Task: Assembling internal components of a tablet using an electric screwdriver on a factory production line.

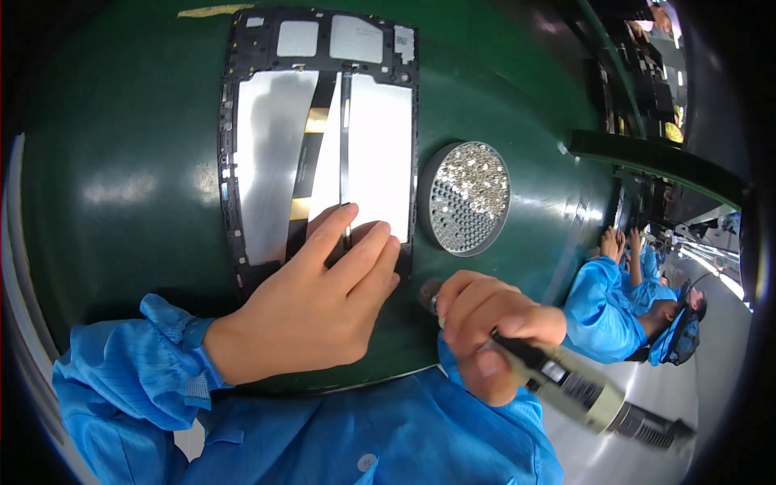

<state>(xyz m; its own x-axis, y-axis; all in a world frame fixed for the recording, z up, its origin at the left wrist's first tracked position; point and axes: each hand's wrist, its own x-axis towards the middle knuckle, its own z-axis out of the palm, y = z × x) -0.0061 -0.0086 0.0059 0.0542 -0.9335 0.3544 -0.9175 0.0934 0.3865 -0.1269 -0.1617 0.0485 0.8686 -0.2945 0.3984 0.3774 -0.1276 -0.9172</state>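
Observation:
A flat tablet-like device frame (376, 145), black with silver metal plates, lies on the green table. Down its middle run a dark ribbon cable (304, 168) with gold patches and a narrow dark strip. My left hand (303, 299) rests flat on the lower part of the device, fingers stretched out, covering what is beneath. In my right hand (493, 323) is an electric screwdriver (586, 394), greenish-grey and black, gripped near its front. It is slanted, its metal nose pointing left beside the device's lower right corner; its back end is blurred.
A round grey dish (427, 190) of small silver screws (477, 174) stands right of the device on the green tabletop (129, 162). A dark green bar (655, 158) crosses at the right. Farther right, a co-worker in blue (606, 311) sits at the same line.

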